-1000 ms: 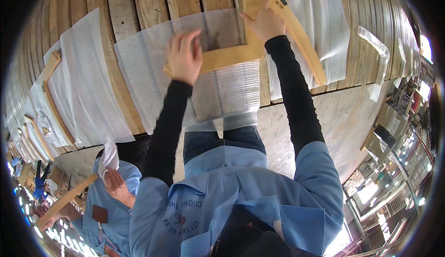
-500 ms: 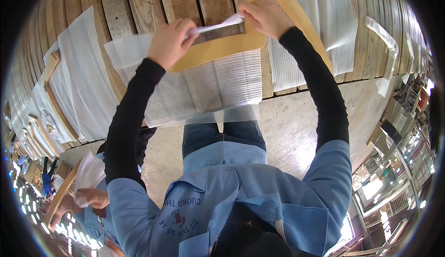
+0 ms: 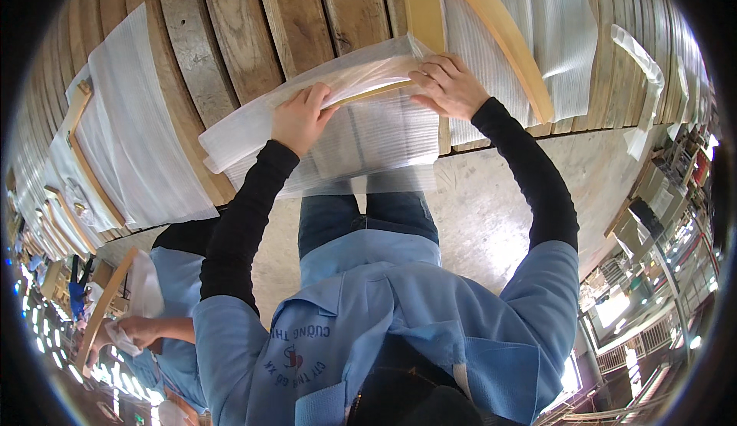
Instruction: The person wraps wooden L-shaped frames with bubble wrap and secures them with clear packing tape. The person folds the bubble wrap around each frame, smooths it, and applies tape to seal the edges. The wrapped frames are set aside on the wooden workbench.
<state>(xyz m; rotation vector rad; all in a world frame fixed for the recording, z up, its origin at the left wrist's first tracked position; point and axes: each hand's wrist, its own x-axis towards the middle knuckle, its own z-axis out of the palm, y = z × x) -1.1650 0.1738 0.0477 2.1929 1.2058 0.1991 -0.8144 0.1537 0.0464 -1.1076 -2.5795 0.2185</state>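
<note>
A translucent white foam sheet [image 3: 307, 77] lies folded over the near rail of a yellowish wooden frame piece [image 3: 422, 11]. Only the frame's bar pointing away from me and a thin strip of the near rail show; the foam hides the rest. My left hand [image 3: 301, 117] is closed on the folded foam, its fingers bent over the edge. At the right corner my right hand [image 3: 451, 87] grips the foam against the wood, thumb on the near side. More of the foam spreads toward me and hangs past the table edge.
The slatted wooden table [image 3: 292, 11] curves across the top. To the right, a curved wooden piece [image 3: 507, 38] rests on another foam sheet [image 3: 564, 57]. More wooden parts [image 3: 90, 150] on foam lie leftward. At lower left, a co-worker's hands [image 3: 138, 332] handle a curved wooden piece [image 3: 104, 311].
The foam, earlier a narrow strip stretched between my hands above the frame, now covers its near rail. Both hands have come nearer to me, the left also moving right.
</note>
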